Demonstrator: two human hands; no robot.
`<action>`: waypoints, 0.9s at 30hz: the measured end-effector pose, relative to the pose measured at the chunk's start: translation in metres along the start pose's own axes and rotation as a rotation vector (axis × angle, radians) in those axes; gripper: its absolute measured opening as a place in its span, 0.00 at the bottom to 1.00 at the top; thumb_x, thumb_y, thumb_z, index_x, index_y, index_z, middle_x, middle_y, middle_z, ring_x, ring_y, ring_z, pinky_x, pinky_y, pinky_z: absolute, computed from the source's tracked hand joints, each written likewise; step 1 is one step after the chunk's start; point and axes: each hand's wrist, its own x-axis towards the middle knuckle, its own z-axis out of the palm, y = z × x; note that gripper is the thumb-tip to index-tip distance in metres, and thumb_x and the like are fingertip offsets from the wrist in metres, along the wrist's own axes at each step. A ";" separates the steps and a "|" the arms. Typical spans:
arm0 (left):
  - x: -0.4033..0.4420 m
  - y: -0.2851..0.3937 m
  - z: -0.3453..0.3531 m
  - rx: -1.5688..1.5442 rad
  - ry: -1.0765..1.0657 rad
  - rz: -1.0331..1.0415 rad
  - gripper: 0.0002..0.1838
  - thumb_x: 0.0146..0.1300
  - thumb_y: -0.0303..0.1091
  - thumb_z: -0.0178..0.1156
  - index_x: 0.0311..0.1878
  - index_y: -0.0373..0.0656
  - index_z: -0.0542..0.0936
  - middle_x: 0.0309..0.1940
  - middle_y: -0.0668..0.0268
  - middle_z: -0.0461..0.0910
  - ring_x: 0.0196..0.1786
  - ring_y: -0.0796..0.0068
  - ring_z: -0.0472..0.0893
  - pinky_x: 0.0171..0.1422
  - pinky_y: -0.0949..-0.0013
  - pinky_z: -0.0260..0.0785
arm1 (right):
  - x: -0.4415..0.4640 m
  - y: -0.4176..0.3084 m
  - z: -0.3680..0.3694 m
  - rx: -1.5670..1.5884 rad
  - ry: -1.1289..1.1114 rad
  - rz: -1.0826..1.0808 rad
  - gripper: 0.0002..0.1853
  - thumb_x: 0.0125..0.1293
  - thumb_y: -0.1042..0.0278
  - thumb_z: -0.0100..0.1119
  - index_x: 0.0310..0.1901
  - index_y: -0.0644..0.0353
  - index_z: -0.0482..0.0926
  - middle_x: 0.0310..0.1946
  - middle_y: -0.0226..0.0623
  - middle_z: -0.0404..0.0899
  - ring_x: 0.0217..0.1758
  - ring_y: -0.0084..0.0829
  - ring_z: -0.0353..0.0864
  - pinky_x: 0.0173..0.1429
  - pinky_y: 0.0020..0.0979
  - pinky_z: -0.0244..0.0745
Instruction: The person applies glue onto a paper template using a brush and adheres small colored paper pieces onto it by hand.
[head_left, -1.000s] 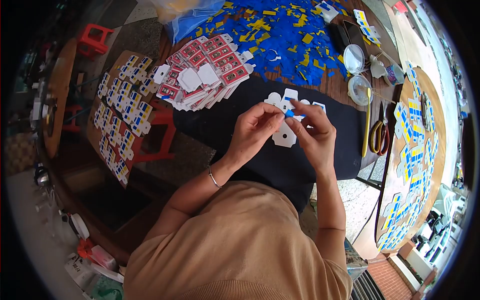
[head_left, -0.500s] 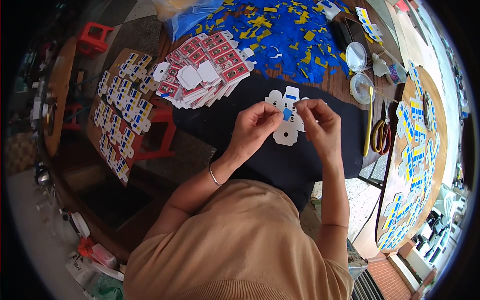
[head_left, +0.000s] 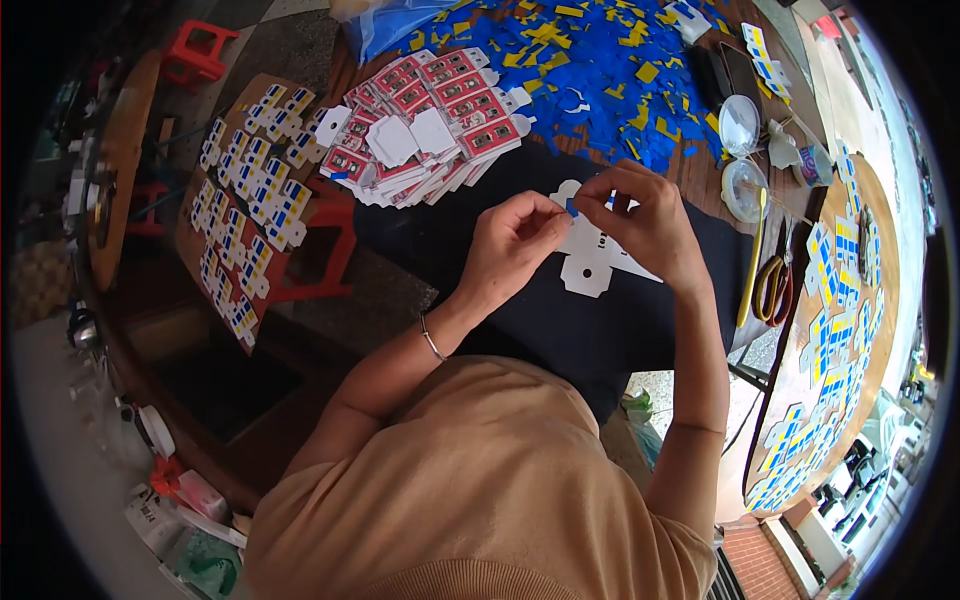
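Observation:
Above a white die-cut card (head_left: 587, 272), which lies on a black cloth (head_left: 455, 245), both hands meet at a small blue piece (head_left: 572, 207). My left hand (head_left: 515, 245) pinches the piece's left side between thumb and fingertips. From the right, my right hand (head_left: 640, 215) has its thumb and fingers pressed together at the same piece, covering the upper part of the card. Dark printed marks and a round hole show on the card's visible part.
Red-and-white printed cards (head_left: 420, 125) are stacked behind left. Blue and yellow scraps (head_left: 600, 80) cover the far table. At right lie scissors (head_left: 773, 285), a yellow tool (head_left: 752, 265) and clear lids (head_left: 742, 190). Boards with cards (head_left: 815, 350) flank both sides.
My right hand has moved in from the right to meet my left hand at the blue piece and now covers more of the card. The whole view has shifted slightly.

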 end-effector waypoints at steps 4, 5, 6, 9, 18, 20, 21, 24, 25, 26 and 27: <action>0.003 0.002 -0.005 0.022 0.063 0.051 0.05 0.68 0.29 0.63 0.39 0.38 0.81 0.27 0.77 0.77 0.30 0.93 0.70 0.33 0.82 0.63 | 0.009 0.003 -0.008 0.082 -0.052 0.082 0.08 0.61 0.67 0.69 0.35 0.64 0.85 0.27 0.30 0.81 0.23 0.17 0.69 0.30 0.25 0.67; 0.004 0.002 -0.007 0.005 0.089 0.078 0.05 0.68 0.29 0.63 0.39 0.38 0.81 0.26 0.78 0.77 0.29 0.94 0.68 0.31 0.82 0.62 | 0.010 0.005 -0.009 0.122 -0.084 0.104 0.08 0.61 0.67 0.68 0.35 0.63 0.85 0.27 0.30 0.81 0.24 0.16 0.70 0.30 0.25 0.67; 0.005 0.003 -0.008 -0.044 0.071 0.063 0.05 0.68 0.29 0.64 0.41 0.38 0.81 0.26 0.78 0.76 0.29 0.94 0.67 0.31 0.82 0.60 | 0.010 0.008 -0.009 0.162 -0.117 0.125 0.08 0.62 0.67 0.68 0.36 0.63 0.85 0.27 0.29 0.81 0.24 0.16 0.70 0.30 0.25 0.67; 0.005 0.010 -0.013 0.088 0.005 0.065 0.06 0.67 0.29 0.64 0.41 0.37 0.82 0.26 0.77 0.77 0.29 0.94 0.69 0.31 0.82 0.62 | 0.010 0.009 -0.004 0.298 -0.182 0.184 0.09 0.64 0.66 0.68 0.37 0.63 0.85 0.28 0.27 0.81 0.27 0.13 0.72 0.31 0.23 0.68; 0.007 0.002 -0.014 0.010 0.009 0.001 0.06 0.66 0.29 0.66 0.40 0.37 0.82 0.27 0.75 0.80 0.31 0.92 0.74 0.33 0.82 0.65 | 0.009 0.015 0.003 0.334 -0.116 0.129 0.10 0.65 0.65 0.68 0.39 0.64 0.85 0.29 0.26 0.82 0.29 0.13 0.71 0.33 0.22 0.68; 0.007 0.004 -0.012 0.037 0.015 0.023 0.06 0.66 0.30 0.66 0.40 0.36 0.82 0.27 0.74 0.80 0.30 0.93 0.73 0.32 0.82 0.65 | 0.008 0.018 0.004 0.325 -0.121 0.105 0.09 0.65 0.65 0.67 0.38 0.63 0.85 0.29 0.26 0.82 0.28 0.13 0.70 0.33 0.22 0.68; 0.007 0.004 -0.011 0.050 0.017 0.034 0.06 0.66 0.30 0.65 0.40 0.36 0.82 0.27 0.74 0.80 0.30 0.93 0.73 0.32 0.82 0.65 | 0.008 0.020 0.004 0.317 -0.124 0.111 0.09 0.64 0.65 0.67 0.38 0.63 0.86 0.29 0.26 0.82 0.27 0.14 0.69 0.32 0.23 0.67; 0.005 0.006 -0.013 0.269 0.029 0.094 0.04 0.64 0.27 0.65 0.39 0.39 0.82 0.27 0.72 0.80 0.28 0.89 0.74 0.30 0.78 0.66 | 0.008 0.022 0.002 0.299 -0.102 0.131 0.09 0.63 0.65 0.67 0.37 0.63 0.86 0.28 0.26 0.82 0.26 0.14 0.69 0.31 0.23 0.67; 0.005 0.006 -0.015 0.400 0.048 0.211 0.03 0.63 0.26 0.65 0.39 0.40 0.82 0.27 0.71 0.79 0.28 0.85 0.74 0.30 0.76 0.67 | 0.008 0.022 0.000 0.294 -0.090 0.138 0.09 0.63 0.65 0.67 0.37 0.63 0.86 0.27 0.26 0.81 0.26 0.14 0.69 0.31 0.23 0.67; 0.004 0.006 -0.018 0.530 0.066 0.329 0.04 0.61 0.25 0.65 0.39 0.41 0.82 0.27 0.70 0.79 0.28 0.82 0.75 0.30 0.74 0.68 | 0.009 0.022 -0.002 0.265 -0.125 0.181 0.09 0.63 0.66 0.68 0.38 0.64 0.86 0.29 0.27 0.82 0.29 0.14 0.72 0.34 0.23 0.69; 0.005 0.006 -0.020 0.658 0.082 0.447 0.05 0.60 0.24 0.65 0.39 0.42 0.82 0.27 0.70 0.78 0.28 0.78 0.76 0.30 0.72 0.69 | 0.009 0.022 -0.005 0.235 -0.159 0.224 0.09 0.63 0.67 0.68 0.39 0.65 0.85 0.31 0.28 0.83 0.32 0.15 0.75 0.38 0.22 0.72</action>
